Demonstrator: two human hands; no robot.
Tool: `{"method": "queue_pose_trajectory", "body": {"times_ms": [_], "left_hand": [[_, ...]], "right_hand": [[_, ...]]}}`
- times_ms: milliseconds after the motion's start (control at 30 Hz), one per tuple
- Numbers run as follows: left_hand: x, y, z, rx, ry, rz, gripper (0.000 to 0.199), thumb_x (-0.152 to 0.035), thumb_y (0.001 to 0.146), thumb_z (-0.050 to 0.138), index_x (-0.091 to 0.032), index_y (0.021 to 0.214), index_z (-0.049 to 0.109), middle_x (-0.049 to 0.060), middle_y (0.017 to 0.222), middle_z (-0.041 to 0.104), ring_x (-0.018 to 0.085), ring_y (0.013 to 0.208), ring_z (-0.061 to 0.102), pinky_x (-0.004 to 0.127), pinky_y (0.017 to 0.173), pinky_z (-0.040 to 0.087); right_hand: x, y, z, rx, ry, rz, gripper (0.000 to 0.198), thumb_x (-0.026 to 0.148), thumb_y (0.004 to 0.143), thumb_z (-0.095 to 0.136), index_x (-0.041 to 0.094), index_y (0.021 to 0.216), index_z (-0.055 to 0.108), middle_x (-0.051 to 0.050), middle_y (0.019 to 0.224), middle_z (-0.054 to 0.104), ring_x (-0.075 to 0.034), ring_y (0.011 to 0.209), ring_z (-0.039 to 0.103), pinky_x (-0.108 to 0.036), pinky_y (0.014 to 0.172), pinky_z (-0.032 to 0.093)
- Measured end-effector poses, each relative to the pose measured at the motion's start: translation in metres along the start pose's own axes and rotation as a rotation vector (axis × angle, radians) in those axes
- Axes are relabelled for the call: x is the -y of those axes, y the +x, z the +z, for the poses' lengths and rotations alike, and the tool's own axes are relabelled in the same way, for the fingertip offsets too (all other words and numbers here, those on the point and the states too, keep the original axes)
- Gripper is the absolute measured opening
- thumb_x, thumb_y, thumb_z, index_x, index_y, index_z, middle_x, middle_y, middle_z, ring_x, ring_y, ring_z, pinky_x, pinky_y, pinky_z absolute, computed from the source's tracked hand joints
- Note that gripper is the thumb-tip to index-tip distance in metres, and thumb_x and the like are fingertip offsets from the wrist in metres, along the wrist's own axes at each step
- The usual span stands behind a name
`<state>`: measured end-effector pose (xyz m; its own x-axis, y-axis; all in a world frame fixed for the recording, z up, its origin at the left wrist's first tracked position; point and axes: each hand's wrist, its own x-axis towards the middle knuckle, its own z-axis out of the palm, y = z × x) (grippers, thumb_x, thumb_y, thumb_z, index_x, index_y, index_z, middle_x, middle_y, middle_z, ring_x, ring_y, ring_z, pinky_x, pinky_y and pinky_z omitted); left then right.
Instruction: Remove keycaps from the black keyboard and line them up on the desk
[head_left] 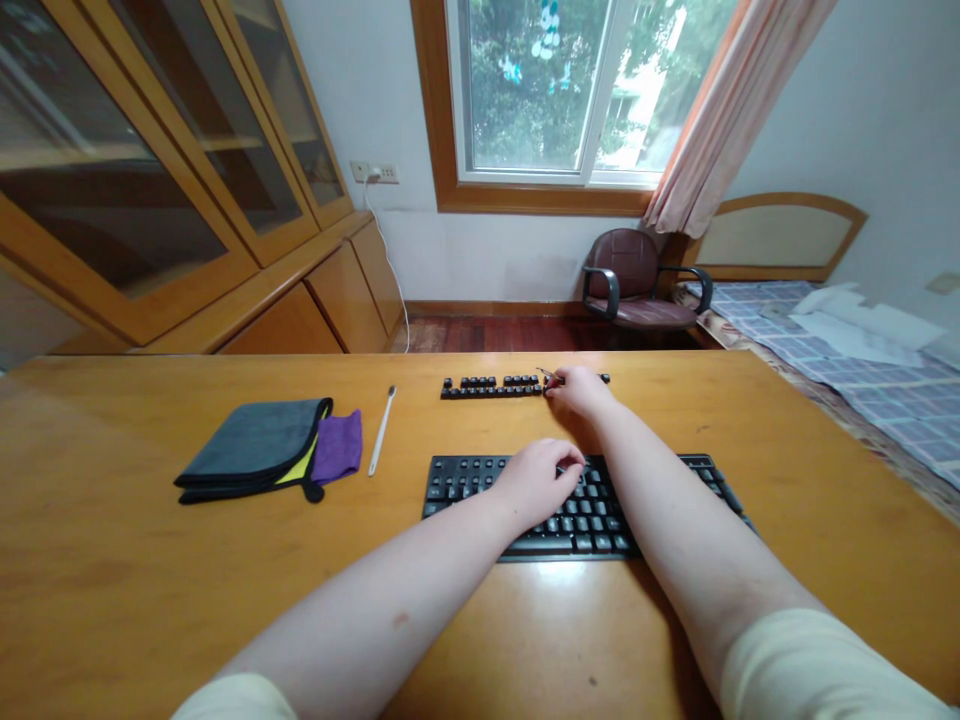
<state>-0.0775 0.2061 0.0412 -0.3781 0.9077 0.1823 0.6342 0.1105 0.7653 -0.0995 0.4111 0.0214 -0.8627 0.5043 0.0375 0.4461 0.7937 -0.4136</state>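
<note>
A black keyboard (pixel 592 520) lies on the wooden desk in front of me. Over its upper middle rests my left hand (pixel 541 478), thumb and fingers curled together in a pinch; what they hold, if anything, is hidden. Beyond the keyboard, loose black keycaps (pixel 491 392) stand in two rows. My right hand (pixel 581 390) reaches to the right part of these rows, its fingers closed on a thin, pointed tool (pixel 549 374) that sticks out to the left. The hand covers some of the keycaps, and one keycap (pixel 605 378) shows to its right.
Left of the keyboard lie a white toothbrush (pixel 381 432), a folded grey cloth (pixel 259 440) with yellow inside, and a purple cloth (pixel 337 445). Past the desk's far edge stand a brown armchair (pixel 637 280) and a bed (pixel 847 340). Glass-door cabinets (pixel 172 220) line the left.
</note>
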Motion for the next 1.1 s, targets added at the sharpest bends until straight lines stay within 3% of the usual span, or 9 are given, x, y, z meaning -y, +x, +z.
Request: {"method": "queue_pose_trajectory", "body": {"times_ms": [1100], "left_hand": [[0.0032, 0.0002, 0.0024, 0.013, 0.039, -0.004, 0.017, -0.026, 0.083, 0.046, -0.021, 0.087, 0.063, 0.000, 0.089, 0.065, 0.016, 0.084, 0.058, 0.029, 0.079, 0.045]], "right_hand": [[0.0050, -0.0027, -0.0002, 0.000, -0.001, 0.017, 0.012, 0.026, 0.070, 0.065, 0.022, 0.080, 0.068, -0.002, 0.075, 0.069, -0.016, 0.068, 0.060, -0.023, 0.062, 0.040]]}}
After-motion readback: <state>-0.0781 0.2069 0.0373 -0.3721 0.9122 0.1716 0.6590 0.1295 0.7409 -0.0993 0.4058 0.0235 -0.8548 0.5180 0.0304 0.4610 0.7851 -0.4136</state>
